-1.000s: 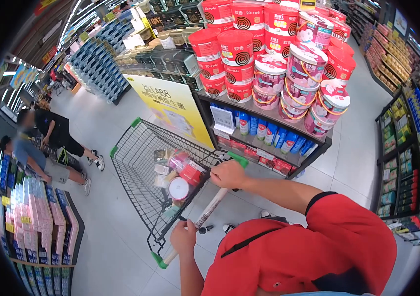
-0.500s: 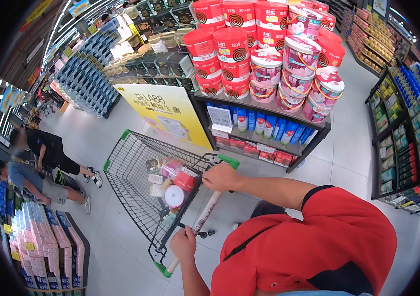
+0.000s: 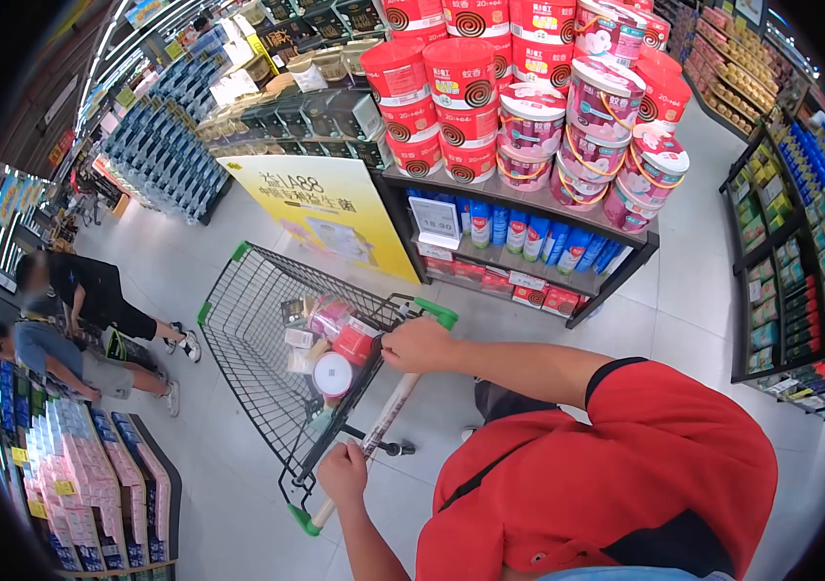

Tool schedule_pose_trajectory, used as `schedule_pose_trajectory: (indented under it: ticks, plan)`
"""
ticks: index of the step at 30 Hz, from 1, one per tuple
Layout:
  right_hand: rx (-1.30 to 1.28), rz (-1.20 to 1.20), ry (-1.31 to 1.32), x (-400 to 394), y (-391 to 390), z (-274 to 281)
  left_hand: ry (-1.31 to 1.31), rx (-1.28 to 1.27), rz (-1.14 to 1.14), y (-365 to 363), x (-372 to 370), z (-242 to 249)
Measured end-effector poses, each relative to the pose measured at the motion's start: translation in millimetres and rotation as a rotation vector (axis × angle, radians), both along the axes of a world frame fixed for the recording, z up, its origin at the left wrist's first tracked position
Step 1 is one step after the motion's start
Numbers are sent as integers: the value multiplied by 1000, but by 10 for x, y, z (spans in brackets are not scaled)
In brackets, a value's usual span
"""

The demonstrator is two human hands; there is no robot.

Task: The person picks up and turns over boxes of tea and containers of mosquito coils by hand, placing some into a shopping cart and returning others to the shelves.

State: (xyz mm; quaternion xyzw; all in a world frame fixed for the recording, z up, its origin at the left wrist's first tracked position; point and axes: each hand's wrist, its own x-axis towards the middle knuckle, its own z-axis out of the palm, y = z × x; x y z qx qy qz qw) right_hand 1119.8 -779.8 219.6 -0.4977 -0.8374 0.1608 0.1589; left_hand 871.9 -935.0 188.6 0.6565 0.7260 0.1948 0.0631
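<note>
A wire shopping cart [image 3: 248, 373] with green corner caps stands before me, its pale handle [image 3: 388, 418] running diagonally. My left hand [image 3: 343, 473] is wrapped round the lower end of this handle. Near the upper end, my right hand [image 3: 417, 346] grips the same bar. In the cart lie a white-lidded round tub [image 3: 332, 375], a red package [image 3: 352, 343], a pink package [image 3: 329, 317] and small light-coloured boxes [image 3: 298, 338]. The undersides of these goods are hidden.
A display shelf [image 3: 626, 276] of red mosquito-coil tubs [image 3: 466, 73] and spray cans stands just right of the cart, beside a yellow sign board [image 3: 320, 218]. Two people [image 3: 93, 290] are on the left, near stacked pink packs [image 3: 69, 465]. More shelving [image 3: 780, 261] lines the right.
The cart handle and both my hands have shifted slightly left in view, with the grip unchanged. The display of tubs appears a little nearer and larger.
</note>
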Motion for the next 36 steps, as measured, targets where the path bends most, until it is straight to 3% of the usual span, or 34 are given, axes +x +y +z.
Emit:
schedule_pose_trajectory:
  ticks: [8, 10, 11, 13, 15, 16, 17, 18, 20, 23, 26, 29, 36]
  plan:
    - [-176, 8, 47, -4, 317, 52, -197, -77, 76, 321, -63, -14]
    - [-376, 249, 513, 79, 480, 65, -398, -133, 97, 515, 161, 72]
    - [-491, 242, 464, 197, 534, 443, -436, -109, 36, 652, 255, -4]
    - [-452, 220, 378, 465, 759, 951, -478, -90, -17, 898, 494, -43]
    - [-422, 35, 442, 803, 942, 1583, -557, -107, -94, 1138, 765, 105]
    - [-146, 37, 409, 1024, 1228, 1567, -559, -103, -92, 1200, 823, 171]
    - [-148, 21, 436, 1236, 1376, 1935, -481, -163, -102, 1257, 874, 249]
    - [87, 19, 366, 1436, 1558, 2165, -402, -224, -109, 1316, 904, 286]
    - [349, -187, 355, 1731, 1862, 2550, -420, -225, -79, 1356, 857, 168]
    - [624, -423, -14, 2149, 2468, 2794, -504, -248, -61, 1439, 876, 177]
    - [448, -626, -296, 2369, 2848, 2881, -445, -254, -77, 1587, 905, 211]
    - [220, -642, -358, 2487, 3117, 2816, -419, -284, -85, 1703, 888, 189]
    - [194, -669, -389, 2436, 3315, 2683, -400, -334, -109, 2033, 843, 152]
